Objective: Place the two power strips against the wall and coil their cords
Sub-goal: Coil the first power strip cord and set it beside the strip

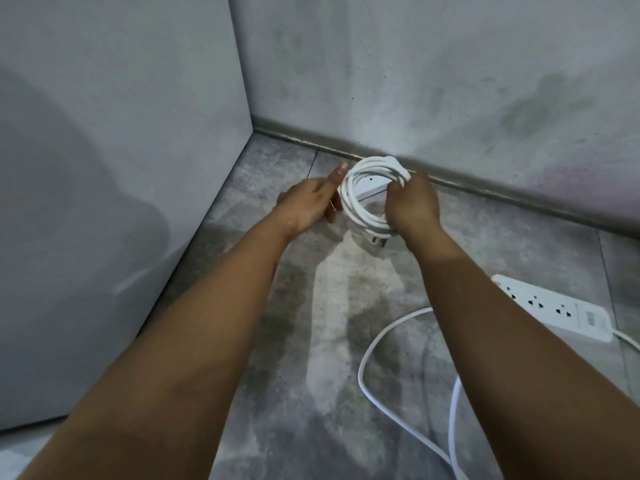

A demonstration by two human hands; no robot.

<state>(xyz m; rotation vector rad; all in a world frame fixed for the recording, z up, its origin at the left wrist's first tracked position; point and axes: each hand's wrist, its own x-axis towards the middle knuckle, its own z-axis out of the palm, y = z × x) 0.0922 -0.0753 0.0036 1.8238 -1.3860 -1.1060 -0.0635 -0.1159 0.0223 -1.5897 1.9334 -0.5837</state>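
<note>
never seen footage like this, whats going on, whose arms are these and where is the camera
There is no machine here: a person works with two bare hands. The single picture comes from a camera worn on the person's head, looking forward and down, so the arms reach in from the bottom edge. The surface is a grey mottled floor in a corner, meeting a grey wall. The right hand grips a coiled white cord near the wall. The left hand touches the coil's left side with a straight finger. Through the coil, part of a white power strip shows, close to the wall. To the right, a second white power strip lies flat on the floor, with a loose white cord uncoiled beside it.
</note>
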